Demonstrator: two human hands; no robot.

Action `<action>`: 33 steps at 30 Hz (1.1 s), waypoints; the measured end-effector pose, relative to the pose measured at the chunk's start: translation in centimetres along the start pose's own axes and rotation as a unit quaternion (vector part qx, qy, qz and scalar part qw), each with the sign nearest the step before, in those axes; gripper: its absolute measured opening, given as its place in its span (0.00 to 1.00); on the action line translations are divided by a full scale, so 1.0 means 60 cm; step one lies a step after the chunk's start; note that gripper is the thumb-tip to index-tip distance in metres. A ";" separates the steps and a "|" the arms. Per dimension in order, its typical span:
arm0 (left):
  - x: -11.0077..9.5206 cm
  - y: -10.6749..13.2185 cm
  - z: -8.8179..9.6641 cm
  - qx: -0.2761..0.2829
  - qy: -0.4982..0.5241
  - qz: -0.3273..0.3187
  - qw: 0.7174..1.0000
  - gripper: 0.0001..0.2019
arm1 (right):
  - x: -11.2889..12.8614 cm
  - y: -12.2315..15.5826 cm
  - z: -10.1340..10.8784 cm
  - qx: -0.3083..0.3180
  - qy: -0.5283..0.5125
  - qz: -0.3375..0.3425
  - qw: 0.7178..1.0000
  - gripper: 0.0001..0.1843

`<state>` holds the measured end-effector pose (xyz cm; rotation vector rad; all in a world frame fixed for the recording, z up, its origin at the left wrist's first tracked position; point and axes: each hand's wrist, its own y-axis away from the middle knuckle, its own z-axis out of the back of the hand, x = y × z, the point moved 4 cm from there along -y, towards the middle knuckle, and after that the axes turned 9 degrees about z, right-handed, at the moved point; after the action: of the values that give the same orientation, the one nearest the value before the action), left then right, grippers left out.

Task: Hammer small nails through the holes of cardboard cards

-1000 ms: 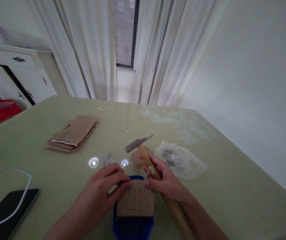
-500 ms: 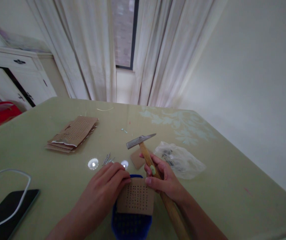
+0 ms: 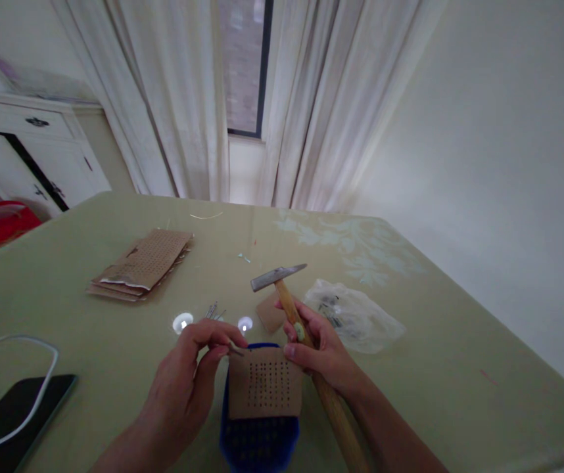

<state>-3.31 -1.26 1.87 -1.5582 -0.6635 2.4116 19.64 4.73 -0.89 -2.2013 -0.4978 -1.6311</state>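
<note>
My right hand (image 3: 319, 351) is closed round the wooden handle of a hammer (image 3: 302, 328), whose metal head points left above the table. Its fingertips also touch the right edge of a perforated cardboard square (image 3: 265, 387) lying on a blue block (image 3: 259, 440). My left hand (image 3: 193, 371) is raised at the square's left edge, its thumb and fingers pinched on a thin nail (image 3: 235, 351). Loose nails (image 3: 211, 311) lie just beyond it.
A stack of perforated cardboard pieces (image 3: 141, 263) lies far left. A clear plastic bag (image 3: 355, 315) sits right of the hammer, a small cardboard scrap (image 3: 269, 312) under its head. A black phone (image 3: 16, 414) with a white cable (image 3: 13, 341) is near left.
My left hand has lifted off the cardboard square and now pinches a nail at its top left corner. The hammer and my right hand have barely shifted.
</note>
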 end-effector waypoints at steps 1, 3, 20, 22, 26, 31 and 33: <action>0.000 -0.003 0.004 -0.014 0.016 0.018 1.000 0.07 | 0.000 0.000 0.000 0.004 0.000 0.000 1.000 0.38; 0.006 -0.011 0.011 -0.044 0.035 0.064 0.996 0.06 | -0.001 0.000 -0.001 0.006 0.004 0.000 1.000 0.38; 0.051 -0.029 -0.012 0.069 0.110 0.229 0.965 0.08 | -0.013 -0.008 0.009 -0.031 0.087 0.013 0.996 0.42; 0.051 -0.026 -0.015 0.074 0.092 0.223 0.968 0.08 | -0.015 -0.009 0.009 -0.028 0.088 0.005 0.996 0.43; 0.046 -0.024 -0.014 0.060 0.061 0.197 0.977 0.08 | -0.015 -0.011 0.011 -0.030 0.090 0.003 0.996 0.42; 0.039 -0.025 -0.012 0.043 0.037 0.171 0.984 0.07 | -0.017 -0.012 0.013 -0.025 0.091 0.004 0.996 0.41; 0.040 -0.026 -0.012 0.040 0.034 0.170 0.984 0.08 | -0.017 -0.012 0.012 -0.021 0.088 0.001 0.996 0.42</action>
<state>-3.80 1.23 0.38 -1.8377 -0.3020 2.5655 19.63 5.61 -2.04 -2.0614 -0.4161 -1.8279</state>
